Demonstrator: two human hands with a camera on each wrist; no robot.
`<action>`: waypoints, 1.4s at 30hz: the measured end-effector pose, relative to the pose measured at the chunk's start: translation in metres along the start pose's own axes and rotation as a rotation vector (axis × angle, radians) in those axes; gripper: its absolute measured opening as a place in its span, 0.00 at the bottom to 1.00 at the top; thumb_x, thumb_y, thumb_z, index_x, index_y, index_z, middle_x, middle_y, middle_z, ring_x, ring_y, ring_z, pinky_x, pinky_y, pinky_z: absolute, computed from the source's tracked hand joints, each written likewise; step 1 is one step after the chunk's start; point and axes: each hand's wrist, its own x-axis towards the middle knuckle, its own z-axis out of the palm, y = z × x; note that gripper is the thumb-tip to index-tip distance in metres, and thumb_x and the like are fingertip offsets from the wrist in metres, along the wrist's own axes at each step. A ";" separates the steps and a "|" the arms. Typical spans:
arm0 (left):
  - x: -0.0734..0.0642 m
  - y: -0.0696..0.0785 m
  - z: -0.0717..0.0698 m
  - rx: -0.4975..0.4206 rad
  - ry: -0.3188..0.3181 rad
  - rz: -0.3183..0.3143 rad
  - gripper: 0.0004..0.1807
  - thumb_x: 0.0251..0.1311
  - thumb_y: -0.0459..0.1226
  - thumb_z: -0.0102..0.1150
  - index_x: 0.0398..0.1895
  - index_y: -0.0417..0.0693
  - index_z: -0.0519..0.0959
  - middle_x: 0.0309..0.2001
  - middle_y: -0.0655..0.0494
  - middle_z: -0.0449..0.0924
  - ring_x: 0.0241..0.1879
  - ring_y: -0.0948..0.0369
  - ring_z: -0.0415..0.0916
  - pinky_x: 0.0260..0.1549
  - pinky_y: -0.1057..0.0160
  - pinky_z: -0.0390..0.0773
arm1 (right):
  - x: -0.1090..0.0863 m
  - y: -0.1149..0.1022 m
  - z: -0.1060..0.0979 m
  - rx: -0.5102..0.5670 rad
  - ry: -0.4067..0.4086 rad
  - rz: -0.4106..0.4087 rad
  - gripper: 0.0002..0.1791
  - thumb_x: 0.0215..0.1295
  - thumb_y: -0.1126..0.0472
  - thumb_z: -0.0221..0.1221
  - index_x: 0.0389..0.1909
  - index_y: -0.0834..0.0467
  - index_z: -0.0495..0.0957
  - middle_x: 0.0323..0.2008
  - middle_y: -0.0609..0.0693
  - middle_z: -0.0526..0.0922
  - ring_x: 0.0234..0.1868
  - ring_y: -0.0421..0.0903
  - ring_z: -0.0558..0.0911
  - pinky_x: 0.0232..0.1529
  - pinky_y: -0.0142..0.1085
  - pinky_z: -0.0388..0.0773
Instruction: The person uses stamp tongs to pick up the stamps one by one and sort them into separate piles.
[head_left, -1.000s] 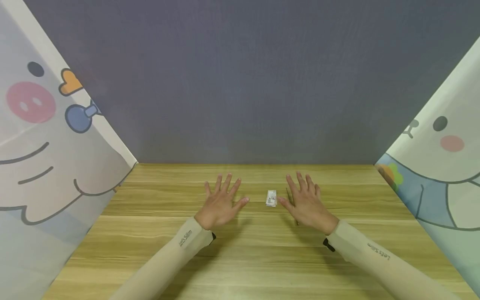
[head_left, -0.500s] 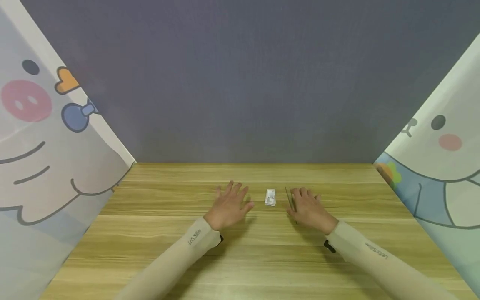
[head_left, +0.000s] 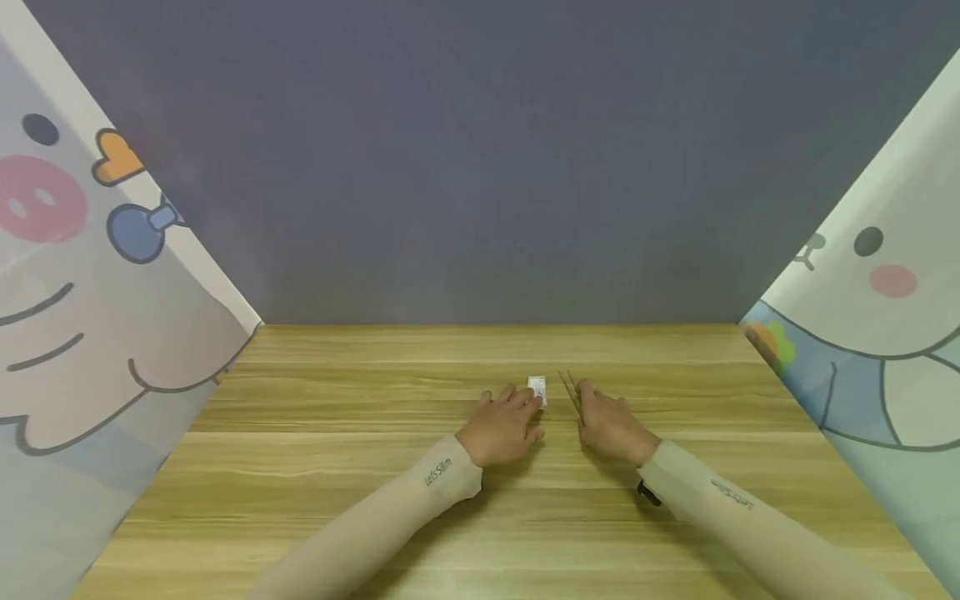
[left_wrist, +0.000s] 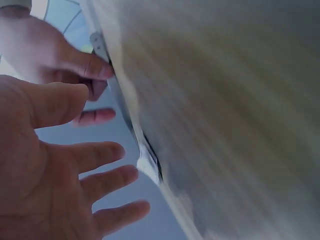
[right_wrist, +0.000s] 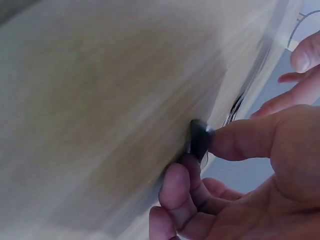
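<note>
A pair of slim metal tweezers [head_left: 571,395] lies between the thumb and fingers of my right hand [head_left: 611,429], its two thin prongs spread apart and pointing to the far side. In the right wrist view the thumb and curled fingers pinch the dark end of the tweezers [right_wrist: 200,136]. My left hand [head_left: 498,425] reaches over a small white printed packet [head_left: 537,383] left of the tweezers, its fingertips partly covering the near end. Seen from the left wrist, the fingers are straight and spread beside the white packet [left_wrist: 148,164]; whether they touch it I cannot tell.
Both hands work above a wood-grain table [head_left: 337,517]. A dark grey panel [head_left: 480,167] rises along the far edge. Cartoon-printed sheets stand at the left [head_left: 150,317] and the right [head_left: 862,350].
My left hand has moved right, from beside the packet to over its near end. My right hand has lowered, and its spread fingers have closed around the tweezers, which have turned slightly.
</note>
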 end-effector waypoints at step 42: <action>-0.001 0.004 -0.002 0.094 -0.070 -0.051 0.28 0.70 0.50 0.43 0.69 0.50 0.64 0.69 0.56 0.58 0.67 0.55 0.56 0.61 0.45 0.58 | 0.008 -0.001 -0.035 0.206 0.286 -0.108 0.03 0.64 0.64 0.58 0.33 0.61 0.79 0.26 0.46 0.78 0.26 0.42 0.76 0.26 0.36 0.74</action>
